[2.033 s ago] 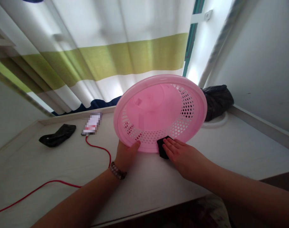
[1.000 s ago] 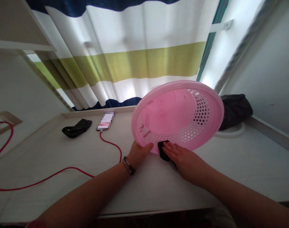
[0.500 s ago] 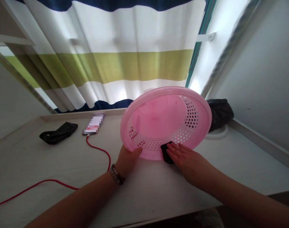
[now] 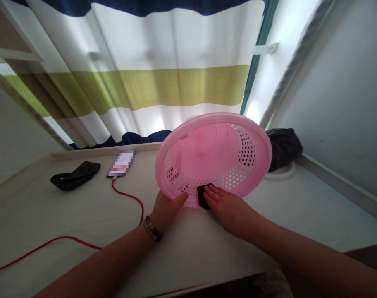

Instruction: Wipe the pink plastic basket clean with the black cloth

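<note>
A pink plastic basket [image 4: 207, 153] with a perforated side is tilted so that its mouth faces me. My left hand [image 4: 167, 210] grips the lower left of its rim, thumb on the inside and the other fingers hidden beneath. With my right hand [image 4: 230, 209] I press a small folded black cloth [image 4: 203, 198] against the lower rim. The fingers of that hand lie close together over the cloth, and its thumb is out of sight.
On the white tabletop [image 4: 188, 256], a crumpled black item [image 4: 75, 176] and a phone [image 4: 121, 162] with a red cable [image 4: 128, 193] lie to the left. A black plastic bag [image 4: 284, 147] stands behind the basket at right. A striped curtain [image 4: 163, 87] hangs at the back.
My right hand has slid the black cloth left along the lower rim, closer to my left thumb. My left hand keeps its hold, and the basket has barely moved.
</note>
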### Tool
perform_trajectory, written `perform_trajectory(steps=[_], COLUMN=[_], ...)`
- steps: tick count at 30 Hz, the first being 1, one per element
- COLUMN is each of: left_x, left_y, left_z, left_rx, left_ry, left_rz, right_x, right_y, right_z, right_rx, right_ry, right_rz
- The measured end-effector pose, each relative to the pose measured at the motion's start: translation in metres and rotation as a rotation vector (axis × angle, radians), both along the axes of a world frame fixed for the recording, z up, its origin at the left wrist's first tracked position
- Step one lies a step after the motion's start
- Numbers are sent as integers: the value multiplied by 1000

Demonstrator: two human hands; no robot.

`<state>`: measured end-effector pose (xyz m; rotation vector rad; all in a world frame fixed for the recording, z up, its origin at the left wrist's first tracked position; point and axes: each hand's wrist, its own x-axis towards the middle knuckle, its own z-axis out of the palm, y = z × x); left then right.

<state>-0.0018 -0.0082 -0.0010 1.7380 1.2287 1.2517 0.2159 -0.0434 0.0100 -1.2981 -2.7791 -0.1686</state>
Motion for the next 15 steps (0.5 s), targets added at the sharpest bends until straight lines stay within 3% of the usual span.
perform_trajectory(steps=[10,15], left_x=[-1,1], left_y=[2,-1], left_z=[-1,-1], left_rx=[-47,50], left_ry=[-34,22], left_rz=[30,-5], right_x=[21,41], right_y=[-5,-19], right_z=[1,20], right_rx=[18,40], right_ry=[-39,-145], right_rz=[8,4])
